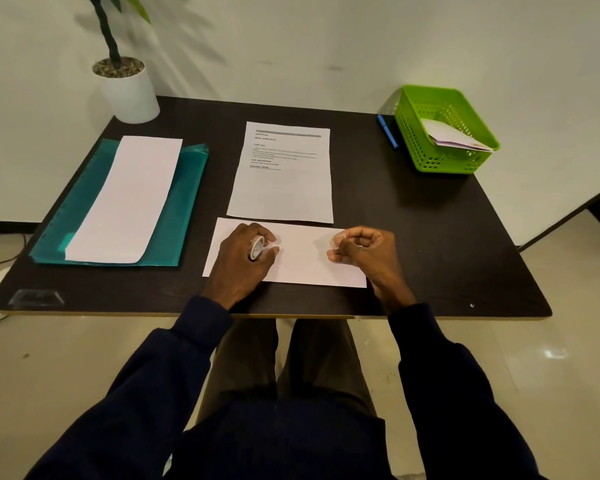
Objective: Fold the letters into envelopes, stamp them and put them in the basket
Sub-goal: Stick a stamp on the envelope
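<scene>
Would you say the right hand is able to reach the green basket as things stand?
Probably yes: nothing lies on the table between the right hand and the green basket, though that hand is pinching a bit of tape.

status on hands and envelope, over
Left hand grips small roll. Right hand pinches a small pale piece. Envelope flat on table under both, not yet in basket. Printed sheet just beyond it.

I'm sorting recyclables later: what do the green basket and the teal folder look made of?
Green basket: likely moulded plastic, matte, judging by its perforated lattice walls. Teal folder: seemingly thin glossy plastic sheet, given the sheen and slight translucency.
</scene>
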